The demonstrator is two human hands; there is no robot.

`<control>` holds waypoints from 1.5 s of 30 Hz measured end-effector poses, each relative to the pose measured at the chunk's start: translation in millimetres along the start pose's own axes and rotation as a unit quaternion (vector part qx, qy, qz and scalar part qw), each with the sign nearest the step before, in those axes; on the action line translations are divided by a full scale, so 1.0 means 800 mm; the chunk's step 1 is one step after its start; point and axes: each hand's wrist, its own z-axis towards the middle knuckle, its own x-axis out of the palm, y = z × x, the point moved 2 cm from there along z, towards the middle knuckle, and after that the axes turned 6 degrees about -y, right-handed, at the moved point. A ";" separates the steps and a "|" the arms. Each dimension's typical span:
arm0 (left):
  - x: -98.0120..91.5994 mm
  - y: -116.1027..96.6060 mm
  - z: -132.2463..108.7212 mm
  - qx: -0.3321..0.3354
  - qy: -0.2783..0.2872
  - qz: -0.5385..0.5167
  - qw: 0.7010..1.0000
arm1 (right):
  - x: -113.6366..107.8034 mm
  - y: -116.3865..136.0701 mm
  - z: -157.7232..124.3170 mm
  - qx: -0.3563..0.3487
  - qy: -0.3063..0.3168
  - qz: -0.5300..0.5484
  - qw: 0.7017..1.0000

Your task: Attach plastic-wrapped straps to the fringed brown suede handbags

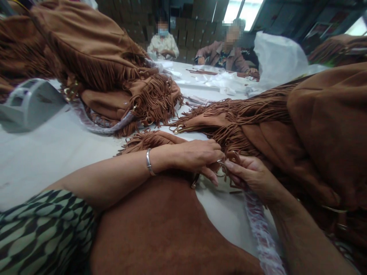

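My left hand (pixel 197 156), with a silver bracelet on its wrist, has its fingers at a metal ring (pixel 220 169). My right hand (pixel 252 173) pinches a brown leather strap end (pixel 233 156) right beside the ring. From under my right hand a plastic-wrapped handle (pixel 260 225) runs down toward the front edge of the view. A brown suede bag (pixel 160 225) lies below my left forearm, and its fringe (pixel 140 141) shows beyond my wrist. My left fingertips partly cover the ring.
Fringed brown bags are piled at the left (pixel 86 46) and right (pixel 323 133). A grey tape dispenser (pixel 31 103) stands on the white table (pixel 57 160) at left. Two people sit across the table, near thin brown strips and white wrapping. Behind them are stacked cartons.
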 end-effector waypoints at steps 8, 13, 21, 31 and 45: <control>0.002 0.005 0.006 -0.086 -0.043 0.021 0.995 | 0.031 -0.003 -0.003 -0.055 -0.125 0.086 0.987; 0.002 0.002 0.005 -0.130 -0.078 0.055 0.987 | 0.041 -0.012 0.001 -0.070 -0.233 0.209 0.947; -0.003 0.005 -0.001 0.007 -0.041 -0.010 0.999 | 0.005 0.000 0.000 0.027 -0.067 0.144 0.987; -0.015 0.007 -0.003 0.000 0.023 -0.014 1.000 | 0.012 -0.002 -0.003 -0.003 -0.115 0.089 0.989; -0.006 -0.004 0.002 -0.073 -0.024 0.041 0.996 | 0.019 0.002 -0.006 -0.031 -0.180 0.110 0.977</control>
